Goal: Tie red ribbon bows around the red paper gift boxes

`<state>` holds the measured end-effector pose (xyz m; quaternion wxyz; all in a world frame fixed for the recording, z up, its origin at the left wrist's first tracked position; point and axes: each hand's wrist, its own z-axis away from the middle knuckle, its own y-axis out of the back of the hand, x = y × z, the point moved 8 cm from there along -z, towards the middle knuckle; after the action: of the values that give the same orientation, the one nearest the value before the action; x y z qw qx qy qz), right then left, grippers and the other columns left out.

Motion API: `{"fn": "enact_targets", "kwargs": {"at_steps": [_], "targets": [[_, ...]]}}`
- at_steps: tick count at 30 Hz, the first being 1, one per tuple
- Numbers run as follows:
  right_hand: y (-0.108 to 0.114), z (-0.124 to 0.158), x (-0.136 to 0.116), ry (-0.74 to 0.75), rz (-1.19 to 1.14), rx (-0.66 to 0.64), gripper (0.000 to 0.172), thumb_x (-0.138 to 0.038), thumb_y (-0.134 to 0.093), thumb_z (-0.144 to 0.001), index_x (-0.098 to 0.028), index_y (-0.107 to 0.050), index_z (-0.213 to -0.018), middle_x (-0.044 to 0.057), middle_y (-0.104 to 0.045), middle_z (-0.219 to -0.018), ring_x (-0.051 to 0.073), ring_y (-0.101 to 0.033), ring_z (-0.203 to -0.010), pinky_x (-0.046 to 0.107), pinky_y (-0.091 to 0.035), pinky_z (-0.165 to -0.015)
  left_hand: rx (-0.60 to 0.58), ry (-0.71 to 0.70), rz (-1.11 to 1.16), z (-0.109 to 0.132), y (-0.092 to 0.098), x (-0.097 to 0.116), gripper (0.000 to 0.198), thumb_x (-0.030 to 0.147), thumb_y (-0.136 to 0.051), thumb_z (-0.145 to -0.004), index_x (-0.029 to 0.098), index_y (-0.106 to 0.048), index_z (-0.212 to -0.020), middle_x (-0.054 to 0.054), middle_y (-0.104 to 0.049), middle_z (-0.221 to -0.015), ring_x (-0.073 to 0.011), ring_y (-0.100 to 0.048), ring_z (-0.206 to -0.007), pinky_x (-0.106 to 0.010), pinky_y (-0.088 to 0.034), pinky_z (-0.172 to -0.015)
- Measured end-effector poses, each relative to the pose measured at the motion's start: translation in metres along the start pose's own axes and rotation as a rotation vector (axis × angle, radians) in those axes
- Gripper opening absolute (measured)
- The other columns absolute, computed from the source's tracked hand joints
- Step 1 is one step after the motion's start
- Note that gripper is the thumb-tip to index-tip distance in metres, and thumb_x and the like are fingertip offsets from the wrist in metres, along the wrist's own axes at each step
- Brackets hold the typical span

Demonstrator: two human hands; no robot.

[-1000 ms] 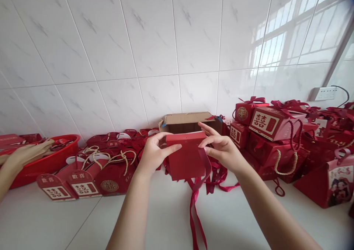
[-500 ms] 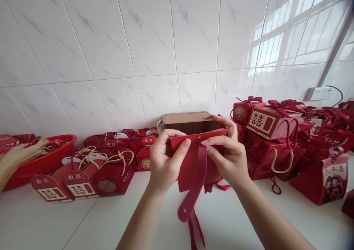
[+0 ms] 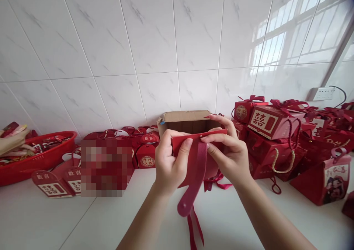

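Pinching the top edge of the red gift box (image 3: 182, 143), the left hand (image 3: 168, 161) and right hand (image 3: 229, 154) each have a tight grip, just in front of the cardboard box (image 3: 185, 117). Its strap (image 3: 193, 183) hangs loose toward the counter (image 3: 55, 224). Closing the top seems the step now; the strap likely needs gentle tucking.

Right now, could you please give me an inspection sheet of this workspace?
Surface: white glossy countertop.
Job's things: red gift box with a hanging strap.
Clutter: open cardboard box; red basin on the left; stacked red boxes on the right.
Hands: left hand and right hand both pinch the gift box's top edge.
Cables: black cable at a wall socket.
Surroundings: white tiled wall reflecting a window.
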<state>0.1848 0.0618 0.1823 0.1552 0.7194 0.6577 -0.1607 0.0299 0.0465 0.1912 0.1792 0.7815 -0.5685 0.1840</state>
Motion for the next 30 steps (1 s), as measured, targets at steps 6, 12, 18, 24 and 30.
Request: {"fn": "enact_targets", "kwargs": {"at_steps": [6, 12, 18, 24, 30], "targets": [[0.005, 0.003, -0.002, 0.002, -0.140, 0.122, 0.027, -0.015, -0.068, -0.079, -0.028, -0.060, -0.101, 0.005, -0.051, -0.127, 0.020, -0.062, -0.096, 0.041, -0.050, -0.090, -0.041, -0.191, 0.039, 0.004, -0.007, 0.010, 0.009, 0.012, -0.059, -0.085, 0.020, -0.058, -0.089, -0.001, -0.067, -0.086, -0.0146, -0.065, -0.081, -0.028, -0.051, -0.075], [0.003, 0.004, 0.009, -0.132, -0.227, 0.066, 0.024, -0.022, -0.072, -0.077, -0.023, -0.050, -0.087, 0.000, -0.059, -0.080, 0.016, -0.060, -0.075, 0.030, -0.052, -0.069, -0.179, -0.227, 0.103, 0.003, -0.013, 0.014, 0.020, 0.014, -0.059, -0.083, 0.020, -0.051, -0.100, -0.007, -0.065, -0.098, -0.0190, -0.062, -0.092, -0.035, -0.051, -0.080], [0.017, 0.003, 0.014, -0.181, -0.014, 0.224, 0.027, -0.024, -0.076, -0.071, -0.022, -0.049, -0.077, -0.001, -0.056, -0.074, 0.012, -0.053, -0.063, 0.023, -0.046, -0.051, 0.224, -0.407, -0.062, -0.006, 0.030, 0.029, 0.051, 0.006, -0.071, -0.070, 0.026, -0.040, -0.105, 0.000, -0.052, -0.092, -0.0153, -0.056, -0.083, -0.036, -0.051, -0.078], [0.018, 0.004, 0.028, -0.349, 0.045, 0.204, 0.028, -0.031, -0.075, -0.072, -0.022, -0.048, -0.075, -0.001, -0.055, -0.073, 0.011, -0.049, -0.055, 0.021, -0.042, -0.041, 0.167, -0.591, -0.505, -0.005, 0.029, 0.045, 0.042, 0.005, -0.074, -0.069, 0.023, -0.058, -0.103, -0.003, -0.052, -0.090, -0.0170, -0.056, -0.081, -0.033, -0.052, -0.071], [0.007, 0.001, 0.007, -0.137, 0.125, 0.104, 0.024, -0.025, -0.074, -0.072, -0.022, -0.050, -0.076, -0.001, -0.057, -0.073, 0.013, -0.055, -0.063, 0.023, -0.045, -0.048, 0.038, -0.442, -0.468, -0.009, 0.021, 0.029, 0.031, 0.007, -0.066, -0.079, 0.023, -0.066, -0.106, -0.005, -0.059, -0.103, -0.0167, -0.062, -0.089, -0.031, -0.055, -0.077]]}}
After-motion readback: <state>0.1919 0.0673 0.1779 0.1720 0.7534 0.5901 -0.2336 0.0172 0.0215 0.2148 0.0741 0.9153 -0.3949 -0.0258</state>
